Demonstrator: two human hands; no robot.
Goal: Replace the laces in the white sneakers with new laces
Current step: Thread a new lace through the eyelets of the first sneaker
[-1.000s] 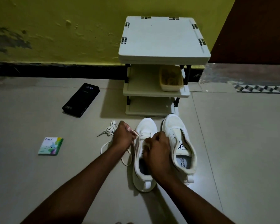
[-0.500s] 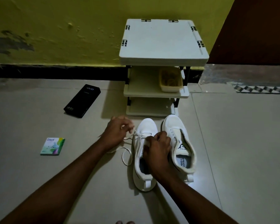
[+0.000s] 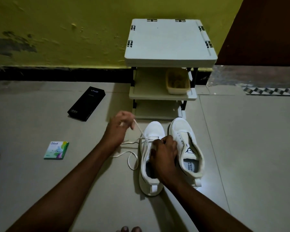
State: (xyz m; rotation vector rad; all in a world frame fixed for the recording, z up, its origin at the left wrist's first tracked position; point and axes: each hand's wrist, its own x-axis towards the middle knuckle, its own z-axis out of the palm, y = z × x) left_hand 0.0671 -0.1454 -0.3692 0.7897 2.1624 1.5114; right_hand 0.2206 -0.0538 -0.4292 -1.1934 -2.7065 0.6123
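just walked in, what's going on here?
A person is lacing the left sneaker of a white pair on the floor. The left hand pinches the lace and pulls it taut up from the front eyelets; the right hand grips that shoe at its tongue. Slack lace loops on the floor beside it. The right sneaker shows bare eyelets, no lace.

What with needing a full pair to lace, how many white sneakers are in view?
2. The first sneaker sits under the right hand, its lace held by the left hand. The second sneaker stands beside it, on the person's right. None seems hidden.
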